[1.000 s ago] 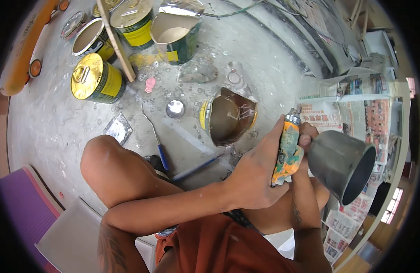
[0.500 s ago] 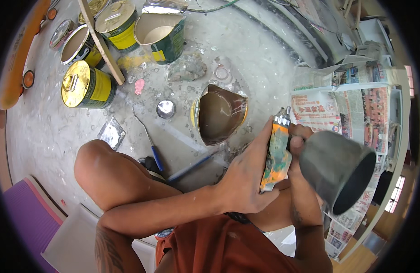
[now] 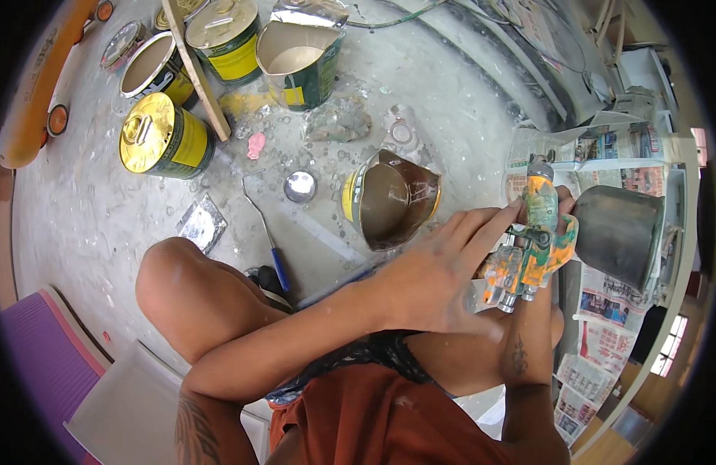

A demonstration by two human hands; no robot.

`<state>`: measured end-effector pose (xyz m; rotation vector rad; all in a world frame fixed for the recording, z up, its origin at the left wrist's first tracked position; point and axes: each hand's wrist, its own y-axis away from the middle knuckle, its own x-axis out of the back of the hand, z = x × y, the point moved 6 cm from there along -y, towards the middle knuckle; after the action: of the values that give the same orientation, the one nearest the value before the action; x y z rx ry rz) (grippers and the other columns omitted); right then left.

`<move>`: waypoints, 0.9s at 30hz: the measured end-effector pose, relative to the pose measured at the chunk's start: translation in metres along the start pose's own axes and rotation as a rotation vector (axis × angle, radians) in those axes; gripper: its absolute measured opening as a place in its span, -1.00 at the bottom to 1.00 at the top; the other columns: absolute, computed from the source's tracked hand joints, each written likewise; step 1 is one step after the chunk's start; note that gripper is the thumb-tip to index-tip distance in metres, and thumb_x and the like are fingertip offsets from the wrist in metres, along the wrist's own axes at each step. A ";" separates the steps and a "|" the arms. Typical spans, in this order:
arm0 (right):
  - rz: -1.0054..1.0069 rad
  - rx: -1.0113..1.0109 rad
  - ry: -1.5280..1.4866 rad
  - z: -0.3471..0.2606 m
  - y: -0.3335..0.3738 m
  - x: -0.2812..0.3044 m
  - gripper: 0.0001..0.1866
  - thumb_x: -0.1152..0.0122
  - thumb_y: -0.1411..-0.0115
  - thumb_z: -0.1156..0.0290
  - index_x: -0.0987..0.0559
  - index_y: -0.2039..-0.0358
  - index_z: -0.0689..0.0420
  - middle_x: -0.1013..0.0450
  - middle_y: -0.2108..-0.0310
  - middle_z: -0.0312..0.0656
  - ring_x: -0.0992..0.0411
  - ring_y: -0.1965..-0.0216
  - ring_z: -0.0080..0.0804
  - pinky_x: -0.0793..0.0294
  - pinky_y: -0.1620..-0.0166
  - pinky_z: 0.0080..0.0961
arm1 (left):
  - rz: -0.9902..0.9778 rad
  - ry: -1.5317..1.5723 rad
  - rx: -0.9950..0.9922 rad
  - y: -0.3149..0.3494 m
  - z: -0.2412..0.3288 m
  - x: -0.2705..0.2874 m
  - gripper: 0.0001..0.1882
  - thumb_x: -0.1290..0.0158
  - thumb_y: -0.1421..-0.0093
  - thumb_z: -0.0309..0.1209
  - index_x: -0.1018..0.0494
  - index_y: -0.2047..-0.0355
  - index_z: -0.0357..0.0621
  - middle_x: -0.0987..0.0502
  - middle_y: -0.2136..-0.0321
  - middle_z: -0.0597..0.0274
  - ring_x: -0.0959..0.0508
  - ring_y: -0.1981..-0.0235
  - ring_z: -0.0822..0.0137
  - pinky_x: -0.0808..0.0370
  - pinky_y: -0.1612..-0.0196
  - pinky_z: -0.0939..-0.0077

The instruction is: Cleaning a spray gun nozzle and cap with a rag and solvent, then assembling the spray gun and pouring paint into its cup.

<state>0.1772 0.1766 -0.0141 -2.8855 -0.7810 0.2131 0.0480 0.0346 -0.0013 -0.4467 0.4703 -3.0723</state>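
Observation:
A paint-smeared orange and green spray gun (image 3: 541,205) with a dark grey cup (image 3: 617,232) is held up at the right, above my leg. My right hand (image 3: 565,203), mostly hidden behind the gun, grips it. Reaching in from the left, my left hand (image 3: 435,271) has its fingers stretched apart. Its fingertips come up against the gun's side, but whether they touch it I cannot tell. Just beyond that hand stands a cut-open can (image 3: 347,200) with its rim bent to a spout and brownish liquid inside.
Several yellow and green cans (image 3: 189,143) stand at the far left, with a wooden stick (image 3: 199,74) leaning there. A blue-handled hooked tool (image 3: 279,269), a small round lid (image 3: 300,186) and a foil packet (image 3: 202,225) lie on the floor. Newspaper (image 3: 606,310) covers the right side.
The spray gun has turned and moved right, its cup now pointing right. My left hand has let go of the gun and spread its fingers. The view has shifted slightly.

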 end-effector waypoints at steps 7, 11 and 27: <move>-0.136 -0.124 0.290 0.015 0.003 -0.008 -0.58 -0.10 -0.33 0.19 -0.41 0.05 0.33 -0.42 0.28 -0.17 -0.39 0.17 -0.50 -0.40 0.13 -0.45 | 0.279 0.073 0.098 0.012 -0.031 -0.006 -0.13 -0.29 0.07 -0.44 -0.12 -0.25 -0.17 -0.30 -0.05 -0.09 -0.46 0.00 -0.13 -0.47 0.00 0.21; -0.672 -0.283 0.288 0.001 0.002 -0.050 -0.20 -0.30 -0.15 0.36 -0.13 -0.30 0.31 -0.47 0.15 -0.08 -0.45 0.14 -0.41 -0.43 0.07 -0.43 | 0.477 -0.062 0.034 0.018 -0.045 0.045 -0.44 -0.22 -0.04 -0.51 -0.32 -0.07 -0.18 -0.47 0.16 -0.07 -0.54 0.12 -0.07 -0.51 0.09 0.28; -0.263 -1.104 0.336 0.173 0.042 -0.034 -0.66 0.14 -0.23 0.38 -0.43 0.06 0.28 -0.49 0.21 0.00 -0.52 0.35 -0.20 -0.58 0.29 -0.20 | 0.680 -0.215 0.516 0.172 -0.164 0.116 -0.74 -0.02 -0.28 -0.50 -0.35 0.03 -0.22 -0.49 0.28 0.12 -0.49 0.26 0.30 -0.43 0.12 0.43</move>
<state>0.1387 0.1415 -0.1880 -3.4831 -1.5412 -1.0164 -0.1159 -0.0864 -0.1691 -0.4638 -0.1596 -2.3243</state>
